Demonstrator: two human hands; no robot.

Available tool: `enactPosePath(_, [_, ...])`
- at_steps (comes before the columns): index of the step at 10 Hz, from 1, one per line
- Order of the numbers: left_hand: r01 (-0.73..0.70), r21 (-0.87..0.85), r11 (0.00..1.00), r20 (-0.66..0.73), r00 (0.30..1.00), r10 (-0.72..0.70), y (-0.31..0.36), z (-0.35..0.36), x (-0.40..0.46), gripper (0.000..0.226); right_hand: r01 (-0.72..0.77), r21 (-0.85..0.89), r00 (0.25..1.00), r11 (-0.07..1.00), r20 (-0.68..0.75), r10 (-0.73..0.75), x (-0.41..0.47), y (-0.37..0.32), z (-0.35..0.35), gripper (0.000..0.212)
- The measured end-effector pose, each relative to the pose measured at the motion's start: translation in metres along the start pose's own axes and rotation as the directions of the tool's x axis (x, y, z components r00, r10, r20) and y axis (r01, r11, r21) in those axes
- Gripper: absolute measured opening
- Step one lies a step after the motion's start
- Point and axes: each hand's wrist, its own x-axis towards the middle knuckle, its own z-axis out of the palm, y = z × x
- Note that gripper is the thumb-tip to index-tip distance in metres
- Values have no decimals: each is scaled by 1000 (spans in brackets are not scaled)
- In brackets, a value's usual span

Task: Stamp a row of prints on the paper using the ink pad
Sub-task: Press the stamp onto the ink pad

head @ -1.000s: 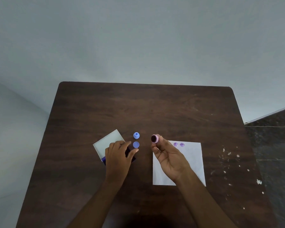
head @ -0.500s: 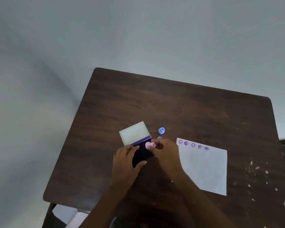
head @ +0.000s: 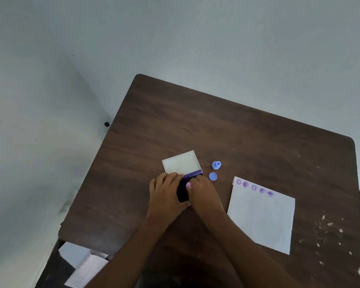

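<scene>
My right hand (head: 204, 190) now pinches the pink stamp (head: 188, 185) down onto the ink pad (head: 183, 192). Left hand (head: 164, 194) still grips the pad's edge. The paper (head: 262, 217) still shows five prints (head: 254, 187).

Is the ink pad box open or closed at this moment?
Open. The white lid is folded back flat on the table, and the dark ink pad lies bare between the left hand and right hand.

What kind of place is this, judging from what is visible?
Probably a plain indoor room with a simple work table, not a proper workshop. A dark wooden table stands in a corner of bare pale walls. On it lie only paper and an ink pad.
</scene>
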Motion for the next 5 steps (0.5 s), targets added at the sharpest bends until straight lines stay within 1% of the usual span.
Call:
enactPosePath(1, [3, -16, 1000, -21, 1000, -3, 0, 0, -1, 75, 240, -125, 923, 963, -277, -266, -13, 4, 9, 17])
enactPosePath(2, [8, -29, 1000, -30, 1000, -9, 0, -1, 0, 73, 263, -125, 920, 957, -268, -288, -19, 2, 7, 17])
enactPosePath(3, [17, -49, 999, -20, 1000, -18, -1, 0, 2, 72, 268, -138, 910, 954, -289, -297, -18, -1, 8, 18])
enactPosePath(5, [-12, -75, 997, -42, 999, 9, -7, 1, 2, 75, 303, -177, 884, 936, -316, -346, -18, 3, 11, 19])
